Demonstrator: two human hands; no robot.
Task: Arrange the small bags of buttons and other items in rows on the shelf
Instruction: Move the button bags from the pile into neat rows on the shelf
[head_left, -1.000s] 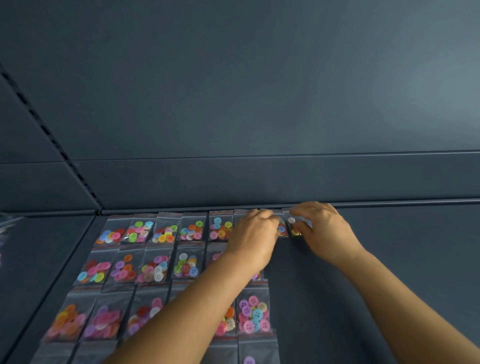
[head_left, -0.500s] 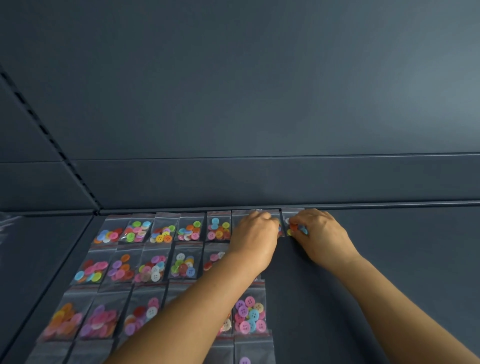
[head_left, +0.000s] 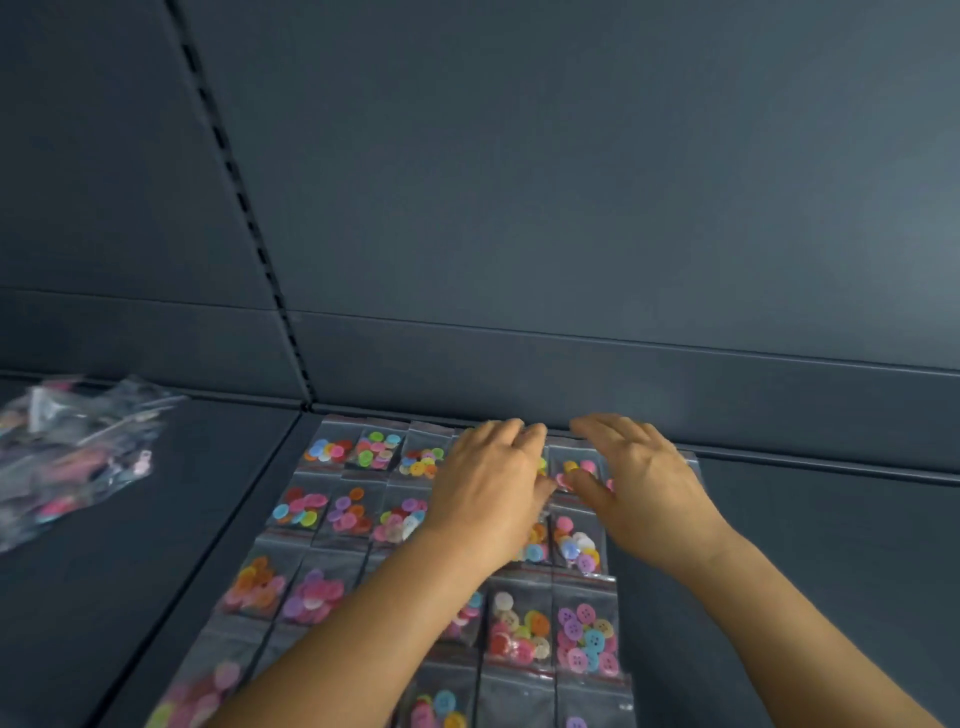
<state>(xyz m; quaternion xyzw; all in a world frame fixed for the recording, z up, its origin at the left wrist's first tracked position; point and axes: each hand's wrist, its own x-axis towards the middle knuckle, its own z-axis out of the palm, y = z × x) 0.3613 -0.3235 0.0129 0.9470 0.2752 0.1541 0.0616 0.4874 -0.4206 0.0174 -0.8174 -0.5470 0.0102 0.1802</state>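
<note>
one view only, the head camera. several rows of small clear bags of buttons (head_left: 586, 633) lie flat and edge to edge on the dark grey shelf (head_left: 810, 545), filling its left-centre part from the back wall panel (head_left: 571, 208) toward the viewer. left hand (head_left: 491, 491) lies palm down over the far rows, fingers loosely bent, fingertips reaching the back row; it appears to press the bags flat, gripping nothing. right hand (head_left: 639, 483) is spread beside it, fingers straight and slightly apart, the thumb near the back-row bag of yellow and pink buttons (head_left: 576, 467); whether the palm touches the bag beneath it or hovers just above cannot be told. a loose heap of unsorted bags (head_left: 72, 457), blurred, lies on the adjoining shelf section to the left, well apart from the rows.

handling, as a judgement: each bag is light, thin and limp, its film likely slick on the painted shelf, so a nudge to one may shift its neighbours. the buttons form a hard, lumpy mass that can slide inside the bag. the empty sealed strip at the top edge offers the cleanest pinch; flat fingertip pressure on the button mass suits sliding a bag into line.
</note>
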